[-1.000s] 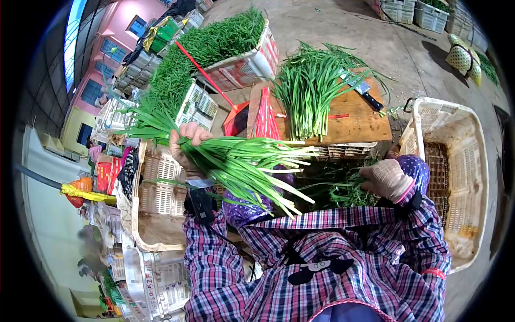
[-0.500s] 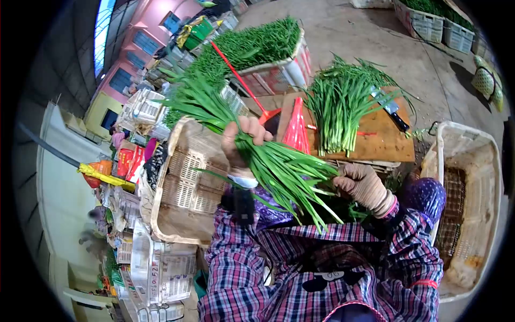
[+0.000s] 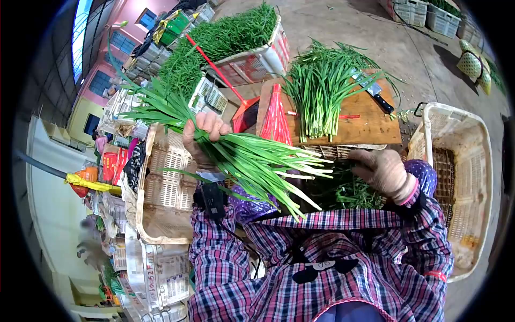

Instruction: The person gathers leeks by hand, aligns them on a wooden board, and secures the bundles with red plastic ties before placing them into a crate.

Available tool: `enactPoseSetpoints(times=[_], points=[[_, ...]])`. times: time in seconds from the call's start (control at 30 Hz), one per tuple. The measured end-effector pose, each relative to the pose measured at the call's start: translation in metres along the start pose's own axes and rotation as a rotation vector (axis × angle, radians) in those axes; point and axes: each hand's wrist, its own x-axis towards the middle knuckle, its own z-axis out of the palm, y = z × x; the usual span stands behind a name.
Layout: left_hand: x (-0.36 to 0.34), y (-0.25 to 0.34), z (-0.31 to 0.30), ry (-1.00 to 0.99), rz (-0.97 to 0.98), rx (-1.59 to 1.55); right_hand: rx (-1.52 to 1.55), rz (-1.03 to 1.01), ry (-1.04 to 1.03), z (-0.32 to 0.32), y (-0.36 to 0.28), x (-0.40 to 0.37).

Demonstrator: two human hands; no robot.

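My left hand point(image 3: 205, 134) is closed around the middle of a loose bunch of garlic chives point(image 3: 244, 155), held up in front of me. The leaves fan out to the upper left, and the pale stem ends point right and downward. My gloved right hand point(image 3: 383, 173) is apart from the bunch, a little right of the stem ends, its thumb and fingers spread with nothing visible between them. Below it, loose green leaves point(image 3: 354, 193) lie in the shadow near my lap. A second pile of chives point(image 3: 322, 91) rests on a wooden board point(image 3: 370, 126) ahead.
A knife point(image 3: 378, 96) lies on the board beside a bundle of red plastic strips point(image 3: 276, 118). Pale plastic crates stand at my left point(image 3: 166, 198) and right point(image 3: 472, 177). Farther off are a crate heaped with greens point(image 3: 230, 37) and a red-handled dustpan point(image 3: 247, 112).
My right hand has come away from the stem ends and opened, moving slightly right. My left hand keeps its hold on the chives. The whole view has shifted a little.
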Motion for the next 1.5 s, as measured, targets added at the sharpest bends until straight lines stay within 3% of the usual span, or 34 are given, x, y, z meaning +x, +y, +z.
enactPoseSetpoints(times=[0.03,0.17,0.2,0.37,0.43,0.5,0.6,0.7,0.77,0.87,0.9,0.97,1.03,1.1,1.17,1.27,1.43,1.5], points=[[0.002,-0.002,0.002,-0.002,-0.007,-0.004,0.016,-0.072,0.128,0.003,-0.010,0.012],[0.009,-0.008,0.003,-0.077,-0.128,-0.079,-0.099,-0.038,0.060,0.013,-0.053,0.051],[0.009,-0.010,0.005,-0.113,-0.132,-0.096,-0.189,-0.016,-0.037,0.020,-0.058,0.059],[0.006,-0.018,0.014,-0.137,-0.117,-0.120,-0.170,-0.151,0.147,0.045,-0.053,0.068],[0.004,-0.019,0.015,-0.095,-0.105,-0.120,0.110,-0.091,0.207,0.040,-0.051,0.065],[0.003,-0.015,0.008,-0.054,-0.089,-0.109,0.420,0.058,0.129,0.036,-0.047,0.059],[0.002,-0.007,-0.001,-0.052,-0.092,-0.126,1.218,0.335,-0.017,0.035,-0.032,0.047],[-0.002,0.003,-0.011,-0.009,-0.012,-0.125,1.168,0.352,-0.099,0.024,-0.003,0.027],[-0.003,0.014,-0.015,0.063,-0.002,-0.116,0.957,0.408,-0.218,0.023,0.027,0.008],[0.001,0.023,-0.019,0.120,0.035,-0.025,-0.069,0.123,-0.303,0.011,0.064,-0.022],[0.004,0.025,-0.017,0.130,0.035,-0.011,-0.285,0.284,-0.488,0.007,0.064,-0.023],[0.013,0.020,-0.006,0.263,0.075,0.077,-0.259,0.269,-0.264,-0.003,0.050,-0.020],[0.029,0.019,0.001,0.419,0.072,0.309,-0.136,0.099,0.046,-0.015,0.020,-0.005],[0.047,0.007,0.026,0.448,0.019,0.417,0.160,-0.144,0.230,-0.017,-0.008,0.011],[0.060,-0.012,0.043,0.523,0.014,0.582,0.214,-0.255,0.303,0.001,-0.035,0.018],[0.079,-0.034,0.065,0.460,-0.079,0.610,0.242,-0.147,0.236,0.023,-0.069,0.029],[0.103,-0.082,0.091,0.485,-0.172,0.572,0.182,0.023,0.406,0.050,-0.075,0.059],[0.115,-0.104,0.091,0.514,-0.146,0.733,0.188,0.088,0.511,0.052,-0.071,0.071]])
